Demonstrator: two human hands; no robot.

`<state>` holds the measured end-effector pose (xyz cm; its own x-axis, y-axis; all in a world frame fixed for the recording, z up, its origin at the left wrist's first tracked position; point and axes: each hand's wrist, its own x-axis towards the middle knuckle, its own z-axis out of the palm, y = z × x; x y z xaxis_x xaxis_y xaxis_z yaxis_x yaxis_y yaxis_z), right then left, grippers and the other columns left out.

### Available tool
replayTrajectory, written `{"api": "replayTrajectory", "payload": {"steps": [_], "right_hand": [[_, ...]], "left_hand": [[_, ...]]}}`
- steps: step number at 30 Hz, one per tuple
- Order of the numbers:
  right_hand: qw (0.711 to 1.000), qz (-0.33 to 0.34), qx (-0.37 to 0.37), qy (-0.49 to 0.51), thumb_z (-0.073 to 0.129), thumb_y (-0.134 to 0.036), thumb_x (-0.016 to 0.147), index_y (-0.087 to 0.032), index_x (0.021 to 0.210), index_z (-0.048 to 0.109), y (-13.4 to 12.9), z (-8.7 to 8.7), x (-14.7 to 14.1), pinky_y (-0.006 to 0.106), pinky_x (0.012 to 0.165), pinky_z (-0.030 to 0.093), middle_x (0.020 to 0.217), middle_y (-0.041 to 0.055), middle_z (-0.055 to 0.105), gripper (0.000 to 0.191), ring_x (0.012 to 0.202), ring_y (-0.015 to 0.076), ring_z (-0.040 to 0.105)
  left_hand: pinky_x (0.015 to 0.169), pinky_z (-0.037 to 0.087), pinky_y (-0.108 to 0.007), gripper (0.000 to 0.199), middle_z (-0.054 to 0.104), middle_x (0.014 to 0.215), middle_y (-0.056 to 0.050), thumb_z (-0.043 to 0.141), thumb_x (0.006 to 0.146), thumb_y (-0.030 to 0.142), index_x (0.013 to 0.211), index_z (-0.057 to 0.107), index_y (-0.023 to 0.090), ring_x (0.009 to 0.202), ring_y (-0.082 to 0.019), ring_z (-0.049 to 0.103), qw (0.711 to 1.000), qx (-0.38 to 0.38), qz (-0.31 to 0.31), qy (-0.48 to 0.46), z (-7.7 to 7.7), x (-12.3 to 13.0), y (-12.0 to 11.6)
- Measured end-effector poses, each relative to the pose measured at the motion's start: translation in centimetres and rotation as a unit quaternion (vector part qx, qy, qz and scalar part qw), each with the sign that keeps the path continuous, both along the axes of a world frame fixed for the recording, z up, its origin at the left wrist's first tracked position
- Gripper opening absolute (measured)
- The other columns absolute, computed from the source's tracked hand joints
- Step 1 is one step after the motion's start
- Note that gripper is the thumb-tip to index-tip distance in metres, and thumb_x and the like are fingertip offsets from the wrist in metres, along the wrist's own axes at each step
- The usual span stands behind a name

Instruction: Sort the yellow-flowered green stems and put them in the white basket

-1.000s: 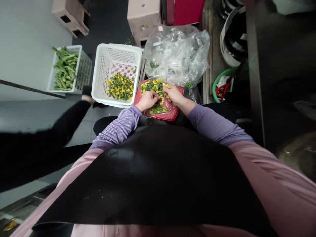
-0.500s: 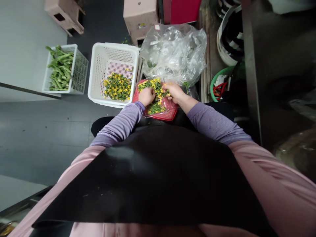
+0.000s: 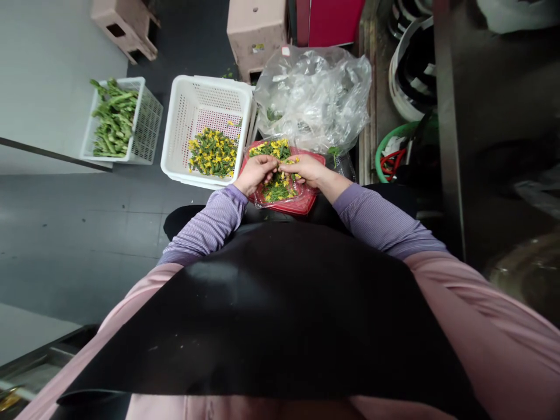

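A clear plastic tray of yellow-flowered green stems (image 3: 278,191) lies on a red tray (image 3: 301,204) at my lap. Over it, my left hand (image 3: 258,172) has thumb and fingers pinched together, and what lies between them is too small to name. My right hand (image 3: 305,170), fingertips touching or nearly touching the left, is closed on yellow-flowered stems. Left of the hands, a white basket (image 3: 175,131) holds a heap of the same flowers (image 3: 213,153).
A large clear plastic bag (image 3: 312,96) bulges behind the trays. Farther left stands a basket of thick green stalks (image 3: 114,119). Pink stools (image 3: 258,32) are at the back. On the right are a green tub (image 3: 381,149) and a dark metal counter edge (image 3: 448,116).
My left hand has moved slightly up and turned, its fingertips now meeting those of my right hand. The view has shifted a little, so the surroundings sit farther right.
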<state>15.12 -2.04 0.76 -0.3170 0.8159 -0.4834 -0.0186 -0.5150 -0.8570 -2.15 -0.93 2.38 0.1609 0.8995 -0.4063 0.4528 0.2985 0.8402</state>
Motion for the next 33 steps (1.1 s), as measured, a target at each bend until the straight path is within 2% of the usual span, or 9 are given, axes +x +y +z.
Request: {"api": "replayTrajectory", "payload": {"steps": [7,14,18,21,23,26,29,31,33], "right_hand": [[0.981,0.0,0.127,-0.145,0.082,-0.014,0.068,-0.018,0.067,0.062,0.2,0.6,-0.2,0.022,0.052,0.034,0.059,-0.004,0.054,0.02,0.057,0.0091,0.045],[0.951,0.054,0.173,-0.25,0.077,-0.017,0.075,-0.016,0.071,0.063,0.0,0.8,-0.2,0.023,0.058,0.035,0.064,-0.0015,0.057,0.015,0.062,0.0108,0.048],[0.919,0.101,0.213,-0.317,0.073,-0.016,0.079,-0.015,0.073,0.063,0.0,0.8,-0.3,0.025,0.063,0.036,0.066,-0.0008,0.058,0.012,0.064,0.0116,0.051],[0.904,0.125,0.241,-0.329,0.075,-0.018,0.077,-0.015,0.076,0.065,0.2,0.7,-0.1,0.028,0.07,0.041,0.074,0.0024,0.064,0.01,0.073,0.0158,0.057],[0.914,0.099,0.237,-0.313,0.077,-0.023,0.076,-0.016,0.078,0.066,0.6,0.5,0.4,0.029,0.072,0.043,0.077,0.0035,0.065,0.013,0.077,0.0178,0.058],[0.96,-0.011,0.17,-0.221,0.073,-0.033,0.08,-0.019,0.082,0.063,1.5,0.5,1.3,0.028,0.061,0.042,0.07,0.0015,0.059,0.018,0.067,0.0162,0.054],[0.988,-0.104,0.08,-0.079,0.069,-0.035,0.083,-0.02,0.079,0.057,2.3,0.8,2.1,0.023,0.046,0.032,0.062,-0.0008,0.05,0.019,0.052,0.0111,0.042],[0.991,-0.125,0.039,-0.012,0.069,-0.031,0.082,-0.021,0.078,0.055,2.5,1.3,2.2,0.021,0.041,0.024,0.06,-0.0023,0.047,0.018,0.048,0.0081,0.036],[0.992,-0.123,0.01,0.028,0.07,-0.027,0.079,-0.02,0.079,0.054,2.5,1.7,2.2,0.02,0.039,0.019,0.059,-0.0041,0.045,0.017,0.045,0.0064,0.032]], "left_hand": [[0.068,0.051,-0.027,0.016,0.068,0.072,-0.002,0.063,0.085,0.022,0.097,0.072,0.015,0.067,-0.013,0.063,0.987,0.106,-0.089,0.084,1.6,-0.2,-0.5],[0.093,0.05,-0.034,0.017,0.073,0.096,-0.01,0.06,0.084,0.017,0.094,0.072,0.013,0.098,-0.022,0.066,0.914,0.247,-0.231,0.226,1.9,-0.1,-0.3],[0.09,0.051,-0.033,0.018,0.072,0.093,-0.01,0.058,0.082,0.016,0.091,0.073,0.013,0.094,-0.021,0.067,0.898,0.274,-0.257,0.23,1.2,-0.2,-0.1],[0.079,0.051,-0.029,0.015,0.071,0.079,-0.005,0.058,0.079,0.015,0.083,0.072,0.013,0.078,-0.017,0.065,0.923,0.247,-0.228,0.189,0.6,-0.6,0.7],[0.07,0.05,-0.027,0.015,0.067,0.067,-0.003,0.057,0.083,0.017,0.079,0.071,0.013,0.066,-0.014,0.061,0.948,0.197,-0.184,0.17,0.1,-1.0,1.3],[0.062,0.048,-0.026,0.032,0.06,0.054,-0.002,0.052,0.094,0.028,0.071,0.068,0.014,0.054,-0.013,0.057,0.961,0.103,-0.155,0.205,-0.9,-1.5,1.7],[0.071,0.051,-0.029,0.031,0.066,0.063,-0.007,0.057,0.094,0.033,0.073,0.071,0.014,0.067,-0.018,0.067,0.927,0.093,-0.191,0.31,-2.4,-0.9,1.4],[0.082,0.052,-0.032,0.022,0.074,0.085,-0.012,0.058,0.094,0.027,0.089,0.075,0.013,0.087,-0.024,0.072,0.893,0.128,-0.213,0.376,-3.6,0.1,1.0],[0.088,0.053,-0.036,0.027,0.074,0.106,-0.018,0.051,0.097,0.024,0.106,0.073,0.012,0.101,-0.028,0.072,0.866,0.144,-0.229,0.42,-4.5,1.4,0.6]]}}
